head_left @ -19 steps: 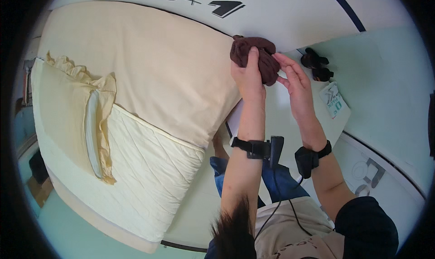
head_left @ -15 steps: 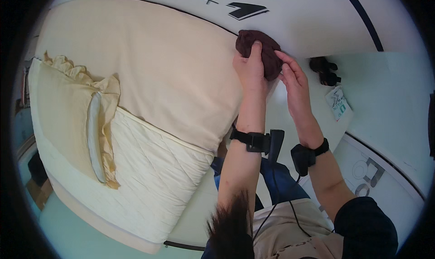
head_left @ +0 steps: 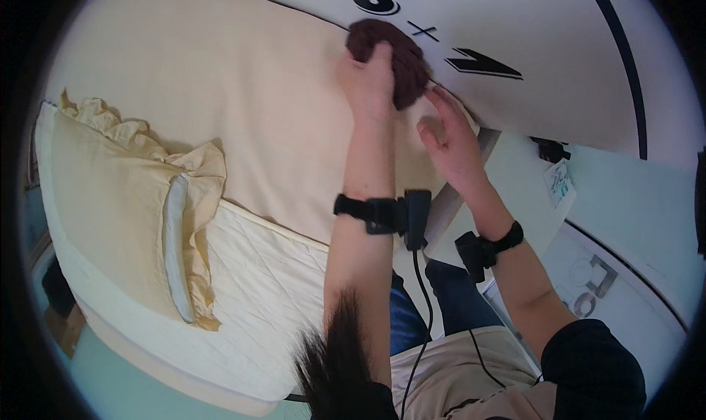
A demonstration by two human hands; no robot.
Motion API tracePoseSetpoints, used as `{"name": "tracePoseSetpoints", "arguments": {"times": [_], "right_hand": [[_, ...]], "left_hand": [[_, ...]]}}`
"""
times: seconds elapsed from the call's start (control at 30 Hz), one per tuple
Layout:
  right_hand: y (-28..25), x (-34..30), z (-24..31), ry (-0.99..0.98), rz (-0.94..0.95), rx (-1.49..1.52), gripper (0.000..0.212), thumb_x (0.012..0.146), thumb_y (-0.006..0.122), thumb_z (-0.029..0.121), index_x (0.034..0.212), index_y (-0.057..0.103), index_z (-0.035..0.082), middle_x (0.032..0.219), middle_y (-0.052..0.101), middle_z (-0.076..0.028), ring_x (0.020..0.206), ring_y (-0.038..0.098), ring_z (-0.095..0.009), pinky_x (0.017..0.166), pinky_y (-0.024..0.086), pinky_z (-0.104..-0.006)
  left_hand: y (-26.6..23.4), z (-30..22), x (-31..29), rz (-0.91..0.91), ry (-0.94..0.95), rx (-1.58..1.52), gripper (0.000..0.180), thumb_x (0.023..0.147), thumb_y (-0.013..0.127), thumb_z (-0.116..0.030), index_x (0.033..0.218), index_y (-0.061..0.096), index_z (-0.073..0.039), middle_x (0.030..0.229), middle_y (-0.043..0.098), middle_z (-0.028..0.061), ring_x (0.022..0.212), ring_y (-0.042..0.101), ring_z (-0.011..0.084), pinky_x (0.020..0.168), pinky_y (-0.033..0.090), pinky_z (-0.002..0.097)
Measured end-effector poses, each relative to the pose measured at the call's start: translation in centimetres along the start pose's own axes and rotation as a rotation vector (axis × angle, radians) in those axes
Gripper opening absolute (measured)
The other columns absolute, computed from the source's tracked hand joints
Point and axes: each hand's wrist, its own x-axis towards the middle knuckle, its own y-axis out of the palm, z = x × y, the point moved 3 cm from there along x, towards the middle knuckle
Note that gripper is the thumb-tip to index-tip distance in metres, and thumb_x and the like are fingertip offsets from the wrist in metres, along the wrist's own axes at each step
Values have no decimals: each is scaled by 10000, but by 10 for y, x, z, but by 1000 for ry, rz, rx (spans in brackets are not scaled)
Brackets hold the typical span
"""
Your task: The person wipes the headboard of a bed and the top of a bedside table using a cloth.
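Note:
A dark brown crumpled cloth lies at the far edge of a cream bed sheet, close to the white wall. My left hand is closed on the cloth's near side, fingers curled into it. My right hand hovers just to the right of the cloth, fingers apart and palm down over the sheet's corner, touching or nearly touching the cloth's lower edge. Both wrists carry black straps with small devices.
A pale yellow frilled pillow lies on the quilted mattress at the left. A white wall with black markings runs behind the bed. A small printed card and a dark object lie on the pale floor at right.
The view has swung so the cloth and both hands now sit higher and further left in the picture. My left hand still grips the cloth; my right hand has dropped slightly away from it.

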Motion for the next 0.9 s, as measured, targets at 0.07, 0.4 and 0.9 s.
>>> {"name": "tracePoseSetpoints", "arguments": {"times": [0.07, 0.4, 0.9], "right_hand": [[4, 2, 11, 11, 25, -143, 494, 880, 604, 213, 1347, 504, 84, 1431, 460, -168, 1287, 473, -323, 1059, 402, -403], [7, 9, 16, 26, 38, -267, 503, 871, 610, 218, 1340, 506, 71, 1425, 468, -180, 1312, 434, -356, 1083, 374, -439], [23, 12, 21, 56, 19, -356, 571, 843, 643, 245, 1350, 460, 55, 1433, 429, -218, 1319, 412, -390, 1039, 364, -519]], "left_hand": [[2, 7, -4, 5, 139, 99, 214, 804, 654, -35, 1005, 666, 36, 921, 692, 96, 862, 645, 182, 798, 516, 321], [-15, -40, 48, -122, 48, 12, 240, 764, 631, -27, 994, 671, 29, 877, 697, 123, 830, 652, 230, 792, 507, 345], [-37, -67, 94, 5, 430, 425, 406, 771, 595, -9, 1176, 613, 7, 1057, 615, 143, 993, 591, 298, 929, 459, 362]]}}
